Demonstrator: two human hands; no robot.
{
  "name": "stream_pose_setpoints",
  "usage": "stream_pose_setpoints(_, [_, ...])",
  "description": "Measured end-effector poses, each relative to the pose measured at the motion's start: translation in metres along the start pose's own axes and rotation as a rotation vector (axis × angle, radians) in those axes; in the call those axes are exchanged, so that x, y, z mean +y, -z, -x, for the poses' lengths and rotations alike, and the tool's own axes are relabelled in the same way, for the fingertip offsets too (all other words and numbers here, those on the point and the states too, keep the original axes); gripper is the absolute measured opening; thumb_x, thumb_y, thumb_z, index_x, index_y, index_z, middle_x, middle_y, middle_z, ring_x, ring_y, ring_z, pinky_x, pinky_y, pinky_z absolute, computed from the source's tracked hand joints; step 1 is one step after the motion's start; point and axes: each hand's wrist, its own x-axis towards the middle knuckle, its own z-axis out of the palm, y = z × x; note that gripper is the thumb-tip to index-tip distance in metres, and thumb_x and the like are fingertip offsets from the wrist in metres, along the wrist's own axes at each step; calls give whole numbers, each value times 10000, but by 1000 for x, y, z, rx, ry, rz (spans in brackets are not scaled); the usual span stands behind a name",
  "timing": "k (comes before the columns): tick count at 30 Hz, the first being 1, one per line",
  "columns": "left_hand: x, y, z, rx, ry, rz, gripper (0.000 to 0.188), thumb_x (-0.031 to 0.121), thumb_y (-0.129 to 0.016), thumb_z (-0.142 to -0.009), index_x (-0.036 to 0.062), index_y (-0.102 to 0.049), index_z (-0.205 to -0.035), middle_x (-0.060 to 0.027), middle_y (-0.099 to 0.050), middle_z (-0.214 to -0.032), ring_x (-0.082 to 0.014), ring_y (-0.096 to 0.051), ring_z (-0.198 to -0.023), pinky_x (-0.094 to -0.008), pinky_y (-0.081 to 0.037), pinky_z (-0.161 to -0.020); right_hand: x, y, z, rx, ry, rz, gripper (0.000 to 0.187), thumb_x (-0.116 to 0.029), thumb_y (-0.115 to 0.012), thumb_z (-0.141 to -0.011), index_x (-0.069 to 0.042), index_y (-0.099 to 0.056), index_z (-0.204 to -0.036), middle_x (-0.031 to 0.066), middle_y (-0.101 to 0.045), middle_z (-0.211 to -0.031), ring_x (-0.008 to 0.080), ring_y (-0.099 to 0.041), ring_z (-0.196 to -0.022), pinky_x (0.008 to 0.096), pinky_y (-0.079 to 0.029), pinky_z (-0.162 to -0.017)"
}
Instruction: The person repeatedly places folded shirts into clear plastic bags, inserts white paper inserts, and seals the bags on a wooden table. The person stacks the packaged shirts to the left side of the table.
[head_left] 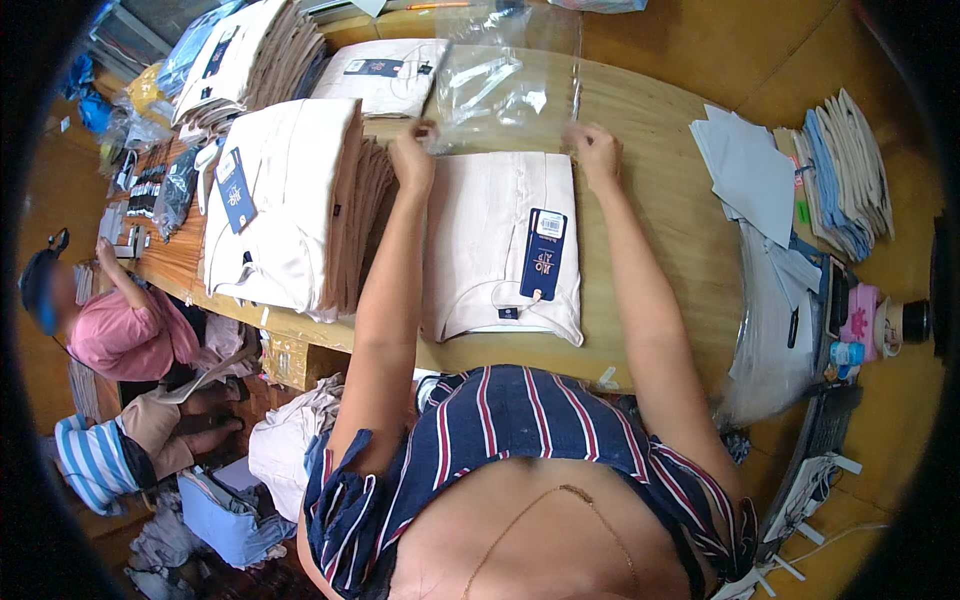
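A clear plastic bag [508, 90] is stretched out flat beyond a folded white shirt, its near edge between my two hands. My left hand [412, 158] is closed at the bag's near left corner. At the near right corner my right hand [598, 155] pinches the film, its fingertips slightly blurred. Directly in front of me the folded white shirt [472, 240] lies on the wooden table [670, 330], collar toward me. A dark blue tag [545, 255] hangs on the shirt's right side.
Tall stacks of folded shirts [285, 200] stand left, with another folded shirt [380, 75] at the back. White sheets [740, 165], folded garments [850, 180] and plastic bags [765, 330] lie right. A person in pink [125, 330] sits at the left.
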Motion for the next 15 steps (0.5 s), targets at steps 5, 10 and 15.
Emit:
stream_pose_setpoints(5, [-40,-8,4,-138,173,0,75,2,-612,-680,2,-597,-753,-66,-602,-688,-117,-534,-616,-241,-422,-577,24,-12,6,-419,-309,-255,127,-7,-555,-727,-9,-648,-815,64,-642,-800,138,-587,-762,247,-446,-695])
stream_pose_setpoints(10, [-30,-16,29,-43,211,162,43,-32,-584,-686,-6,-561,-713,-55,-585,-657,-113,-541,-626,-229,-417,-591,42,-8,19,-292,-303,-209,100,51,-522,-721,6,-612,-718,56,-621,-736,122,-572,-708,214,-436,-635])
stream_pose_setpoints(15, [11,-15,82,-90,257,222,74,-62,-550,-690,2,-533,-722,-62,-569,-645,-122,-538,-607,-237,-416,-585,35,35,64,-41,-506,-393,108,46,-546,-738,-23,-508,-811,70,-600,-746,118,-551,-667,213,-428,-593])
